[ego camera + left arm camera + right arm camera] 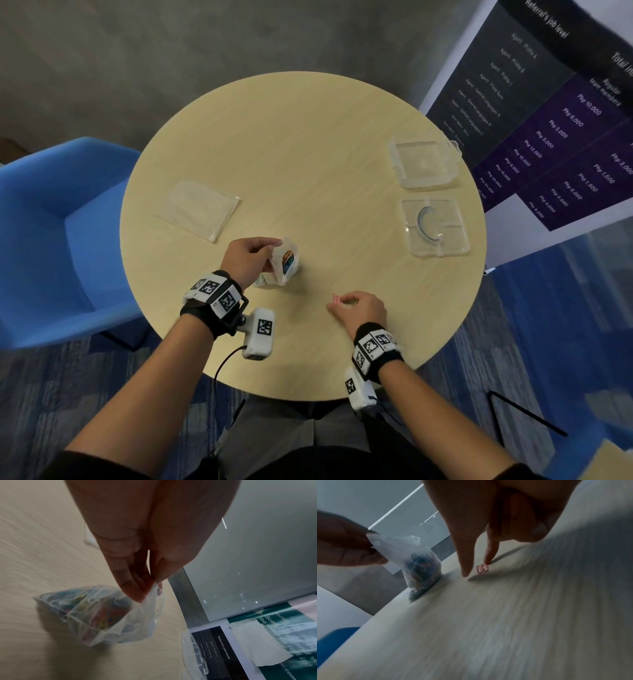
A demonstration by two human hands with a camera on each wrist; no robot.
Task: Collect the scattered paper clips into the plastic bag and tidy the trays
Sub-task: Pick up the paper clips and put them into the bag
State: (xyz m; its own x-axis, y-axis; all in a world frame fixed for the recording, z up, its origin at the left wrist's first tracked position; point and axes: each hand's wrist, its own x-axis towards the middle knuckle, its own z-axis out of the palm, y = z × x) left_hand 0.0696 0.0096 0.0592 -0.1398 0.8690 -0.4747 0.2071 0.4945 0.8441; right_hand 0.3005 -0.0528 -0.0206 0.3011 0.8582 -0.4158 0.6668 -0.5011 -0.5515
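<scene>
The pink paper clip lay at my right hand's extended fingertips, not yet pinched; my left hand, farther off, pinched the plastic bag's mouth.

Bare forearms; each wrist wears a black band bearing white marker-tagged blocks, white camera unit behind, black cable trailing.

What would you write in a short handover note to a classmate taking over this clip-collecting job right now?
Left hand pinches the plastic bag open by its rim; the bag stands on the table, full of coloured clips.
Right hand reaches a pink paper clip on the table, fingertip touching it, not yet lifted.
Left: bag that clip, then tidy the two clear trays at the right edge.
</scene>
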